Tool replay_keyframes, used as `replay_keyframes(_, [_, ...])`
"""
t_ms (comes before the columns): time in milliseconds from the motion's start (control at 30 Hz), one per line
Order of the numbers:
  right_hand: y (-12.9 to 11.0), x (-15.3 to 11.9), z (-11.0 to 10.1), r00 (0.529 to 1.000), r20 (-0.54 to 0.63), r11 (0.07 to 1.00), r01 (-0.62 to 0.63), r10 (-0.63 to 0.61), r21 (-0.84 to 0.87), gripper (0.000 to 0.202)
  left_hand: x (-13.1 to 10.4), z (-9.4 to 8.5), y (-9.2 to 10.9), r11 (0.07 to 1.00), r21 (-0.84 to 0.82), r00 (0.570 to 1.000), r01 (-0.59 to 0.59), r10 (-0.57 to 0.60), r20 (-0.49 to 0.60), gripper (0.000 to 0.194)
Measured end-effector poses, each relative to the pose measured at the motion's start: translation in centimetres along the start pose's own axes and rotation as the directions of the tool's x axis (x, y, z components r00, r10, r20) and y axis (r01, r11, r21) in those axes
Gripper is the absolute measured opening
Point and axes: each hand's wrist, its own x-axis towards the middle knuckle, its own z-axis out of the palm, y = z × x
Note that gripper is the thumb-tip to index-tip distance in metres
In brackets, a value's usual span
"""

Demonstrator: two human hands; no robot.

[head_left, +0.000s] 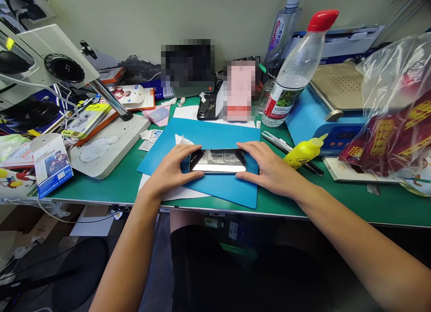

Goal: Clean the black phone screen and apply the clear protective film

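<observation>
A smartphone (218, 160) with a dark, glossy, reflecting face lies sideways between my hands, over the blue mat (232, 193). At its left end my left hand (175, 168) grips it, thumb on the near edge and fingers on the far edge. The other end is held the same way by my right hand (261, 166). Behind my left fingers sits a crumpled white tissue (183, 140). White paper (188, 195) shows from under the mat's near left side. Close to my right wrist lies a yellow squeeze bottle (305, 152).
A microscope stand (107, 146) and stacked boxes fill the left. At the right are a red-capped water bottle (286, 87), a blue machine (323, 123) and a plastic bag of red packets (393, 132). Pens or tweezers (278, 141) lie right of the mat.
</observation>
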Motion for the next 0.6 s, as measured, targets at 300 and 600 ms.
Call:
replay_keyframes(300, [-0.13,0.05,-0.01,1.0,0.01,1.0,0.01,-0.01,-0.027,0.081,0.09,-0.02,0.12,1.0,0.006,1.0,-0.017,0.017,-0.004,0.06])
replay_keyframes(600, [-0.18,0.09,-0.32,1.0,0.004,1.0,0.022,-0.022,0.005,0.073,-0.11,-0.67,0.36,0.999,0.048,0.997,-0.016,0.02,-0.077,0.052])
